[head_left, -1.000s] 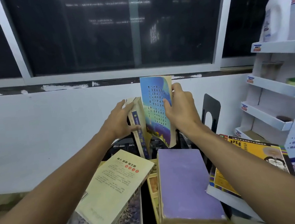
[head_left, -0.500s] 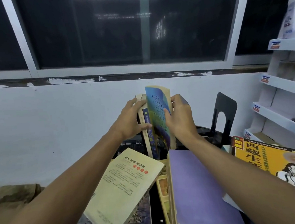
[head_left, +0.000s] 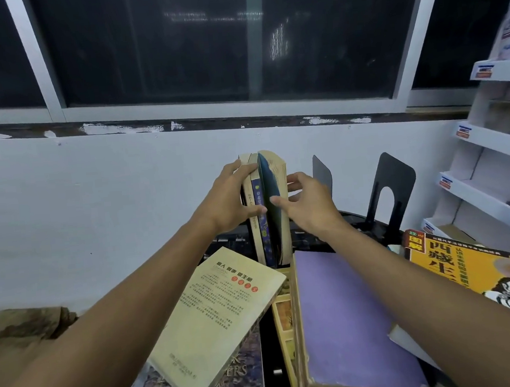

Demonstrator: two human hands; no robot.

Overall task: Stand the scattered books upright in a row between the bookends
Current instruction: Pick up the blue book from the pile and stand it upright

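Two upright books, one cream and one with a blue spine, stand at the back of the dark table; my left hand grips their left side. A blue-covered book stands against them on the right. My right hand pinches it loosely, thumb on the cover and fingers at the page edge. Two black bookends stand to the right, apart from the row. Lying flat in front are a cream book, a purple book and a yellow book.
A dark patterned book lies under the cream one. A white display shelf rises at the right. A white wall with a dark window above stands close behind the books. A brown cloth lies at the left.
The blue-covered book has come down from a raised tilt and now stands upright against the other two. My right hand's grip on it has loosened; my left hand kept hold of the row.
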